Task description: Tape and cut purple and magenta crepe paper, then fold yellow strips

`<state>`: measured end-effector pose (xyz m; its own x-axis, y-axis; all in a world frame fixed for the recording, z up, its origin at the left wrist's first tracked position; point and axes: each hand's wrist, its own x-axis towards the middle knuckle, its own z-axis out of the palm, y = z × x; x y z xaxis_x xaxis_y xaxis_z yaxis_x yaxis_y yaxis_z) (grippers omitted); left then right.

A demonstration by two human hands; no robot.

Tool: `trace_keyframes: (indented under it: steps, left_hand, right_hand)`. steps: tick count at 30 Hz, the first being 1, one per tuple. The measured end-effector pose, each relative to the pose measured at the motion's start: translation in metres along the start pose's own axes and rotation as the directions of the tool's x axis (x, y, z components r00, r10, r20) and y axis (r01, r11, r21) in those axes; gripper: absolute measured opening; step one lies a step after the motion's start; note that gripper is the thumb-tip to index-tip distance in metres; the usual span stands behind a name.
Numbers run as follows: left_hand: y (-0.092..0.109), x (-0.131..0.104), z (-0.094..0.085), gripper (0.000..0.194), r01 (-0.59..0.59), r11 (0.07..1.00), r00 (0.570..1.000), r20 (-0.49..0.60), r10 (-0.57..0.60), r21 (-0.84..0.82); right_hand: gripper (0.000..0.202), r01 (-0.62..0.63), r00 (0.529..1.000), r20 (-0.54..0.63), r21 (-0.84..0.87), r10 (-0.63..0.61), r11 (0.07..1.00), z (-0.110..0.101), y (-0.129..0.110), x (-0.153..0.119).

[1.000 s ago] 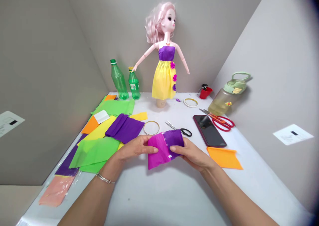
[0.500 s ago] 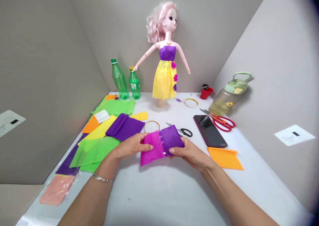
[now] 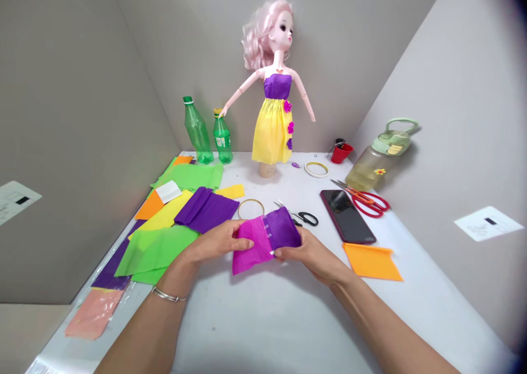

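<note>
Between my hands is a joined piece of crepe paper, a magenta part (image 3: 252,253) on the left and a purple part (image 3: 283,230) on the right, with small whitish strips along the seam. My left hand (image 3: 220,241) pinches the magenta part, thumb on top. At the lower right, my right hand (image 3: 307,251) grips the purple part, its thumb near the seam and its other fingers mostly hidden behind. Just beyond the paper lie small black-handled scissors (image 3: 308,218) and a thin gold ring (image 3: 251,201).
A doll (image 3: 274,132) in a purple and yellow dress stands at the back. Green bottles (image 3: 197,135) and crepe sheets (image 3: 158,253) are on the left. On the right are a phone (image 3: 348,216), red-handled scissors (image 3: 370,202), a water bottle (image 3: 370,160) and orange paper (image 3: 373,262).
My right hand has shifted slightly left, its thumb closer to the seam. The purple part's right edge now curls inward. My left hand stays in place.
</note>
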<state>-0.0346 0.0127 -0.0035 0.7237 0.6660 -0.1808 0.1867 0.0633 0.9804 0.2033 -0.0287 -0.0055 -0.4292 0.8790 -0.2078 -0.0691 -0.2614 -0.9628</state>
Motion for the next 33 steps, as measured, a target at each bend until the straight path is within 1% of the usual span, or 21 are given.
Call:
trace_keyframes:
  steps: [2, 3, 4, 5, 6, 7, 8, 9, 10, 11, 12, 13, 14, 15, 17, 19, 21, 25, 30, 33]
  left_hand:
    - [-0.001, 0.001, 0.001, 0.041, 0.005, 1.0, 1.0, -0.023, -0.005, 0.023]
    - [-0.002, 0.003, 0.002, 0.042, 0.006, 0.999, 0.998, -0.063, -0.003, 0.039]
    - [-0.003, 0.004, 0.004, 0.042, -0.004, 0.998, 0.991, -0.132, 0.012, 0.058]
    - [-0.004, 0.006, 0.006, 0.043, -0.028, 0.996, 0.971, -0.234, 0.047, 0.085]
    - [-0.005, 0.008, 0.009, 0.043, -0.062, 0.99, 0.927, -0.36, 0.103, 0.124]
    - [-0.006, 0.01, 0.013, 0.041, -0.099, 0.979, 0.859, -0.482, 0.175, 0.178]
    - [-0.006, 0.012, 0.018, 0.038, -0.134, 0.959, 0.771, -0.582, 0.258, 0.248]
    - [-0.006, 0.013, 0.023, 0.031, -0.157, 0.932, 0.69, -0.638, 0.341, 0.328]
    - [-0.005, 0.014, 0.029, 0.023, -0.172, 0.895, 0.636, -0.647, 0.42, 0.412]
    - [-0.005, 0.015, 0.035, 0.014, -0.193, 0.848, 0.606, -0.619, 0.499, 0.494]
    - [-0.004, 0.015, 0.041, 0.007, -0.217, 0.796, 0.602, -0.564, 0.565, 0.565]
    - [-0.003, 0.015, 0.047, 0.003, -0.241, 0.747, 0.606, -0.505, 0.614, 0.619]
    - [-0.003, 0.016, 0.052, 0.004, -0.259, 0.707, 0.612, -0.455, 0.648, 0.658]
    - [-0.003, 0.016, 0.056, 0.005, -0.272, 0.677, 0.614, -0.419, 0.67, 0.684]
    - [-0.004, 0.017, 0.06, 0.006, -0.275, 0.646, 0.608, -0.391, 0.69, 0.712]
    - [-0.006, 0.018, 0.061, 0.007, -0.26, 0.64, 0.603, -0.396, 0.692, 0.723]
    - [-0.008, 0.019, 0.059, 0.008, -0.242, 0.644, 0.608, -0.404, 0.684, 0.725]
    - [-0.011, 0.019, 0.057, 0.008, -0.218, 0.654, 0.628, -0.409, 0.662, 0.724]
    - [-0.013, 0.021, 0.057, 0.007, -0.205, 0.667, 0.652, -0.408, 0.639, 0.717]
    - [-0.014, 0.021, 0.057, 0.007, -0.195, 0.676, 0.663, -0.413, 0.625, 0.71]
  right_hand:
    - [0.025, 0.009, 1.0, -0.019, 0.008, -0.009, 1.0, 0.0, 0.001, 0.001]
    - [0.025, 0.017, 0.999, -0.041, 0.009, -0.016, 1.0, 0.0, 0.001, 0.001]
    - [0.024, 0.027, 0.997, -0.074, 0.01, -0.026, 1.0, 0.0, 0.002, 0.002]
    - [0.023, 0.039, 0.993, -0.113, 0.012, -0.037, 0.999, -0.001, 0.003, 0.003]
    - [0.023, 0.053, 0.987, -0.155, 0.017, -0.049, 0.998, -0.001, 0.003, 0.003]
    - [0.023, 0.067, 0.979, -0.194, 0.023, -0.062, 0.997, -0.002, 0.004, 0.004]
    - [0.023, 0.079, 0.972, -0.224, 0.027, -0.071, 0.996, -0.003, 0.005, 0.005]
    - [0.023, 0.087, 0.966, -0.245, 0.031, -0.077, 0.996, -0.003, 0.005, 0.006]
    - [0.023, 0.092, 0.963, -0.259, 0.037, -0.079, 0.995, -0.004, 0.006, 0.006]
    - [0.023, 0.093, 0.961, -0.266, 0.045, -0.078, 0.995, -0.004, 0.006, 0.006]
    - [0.024, 0.093, 0.96, -0.27, 0.057, -0.075, 0.994, -0.004, 0.007, 0.006]
    - [0.026, 0.092, 0.96, -0.27, 0.072, -0.07, 0.993, -0.004, 0.007, 0.006]
    - [0.029, 0.092, 0.961, -0.269, 0.088, -0.065, 0.992, -0.004, 0.007, 0.006]
    - [0.032, 0.092, 0.962, -0.266, 0.1, -0.062, 0.991, -0.003, 0.007, 0.006]
    - [0.035, 0.094, 0.965, -0.256, 0.105, -0.064, 0.99, -0.002, 0.008, 0.005]
    - [0.033, 0.102, 0.966, -0.248, 0.095, -0.076, 0.99, -0.002, 0.008, 0.006]
    - [0.031, 0.113, 0.966, -0.243, 0.084, -0.09, 0.99, -0.001, 0.01, 0.006]
    - [0.03, 0.133, 0.964, -0.242, 0.067, -0.113, 0.989, -0.001, 0.011, 0.007]
    - [0.024, 0.14, 0.962, -0.24, 0.025, -0.13, 0.99, -0.001, 0.009, 0.006]
    - [0.029, 0.142, 0.958, -0.25, 0.0, -0.138, 0.99, 0.001, 0.006, 0.004]
